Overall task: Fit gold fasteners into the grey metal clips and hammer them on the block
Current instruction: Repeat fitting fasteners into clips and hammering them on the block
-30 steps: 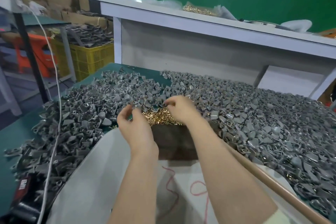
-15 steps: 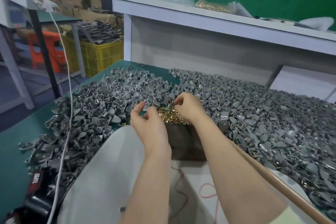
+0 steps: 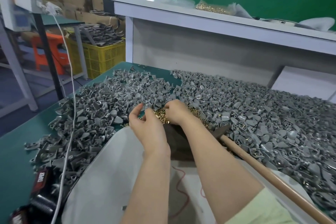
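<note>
Both hands meet over a small pile of gold fasteners [image 3: 160,116] at the far edge of the dark block [image 3: 175,139], which lies just ahead of the forearms. The left hand [image 3: 146,126] hovers at the pile's near left side, thumb spread away from loosely curled fingers with a plain gap between them. The right hand [image 3: 176,112] has its fingers curled down into the fasteners, tips pinched together; whether they have hold of 1 cannot be told. Grey metal clips [image 3: 236,114] lie heaped all around on the green table [image 3: 16,152]. A hammer [image 3: 261,173] lies just right of the right forearm, its head beside the block. A white sack [image 3: 112,169] spreads under the arms, and a white cable [image 3: 71,96] crosses the clips at left.
</note>
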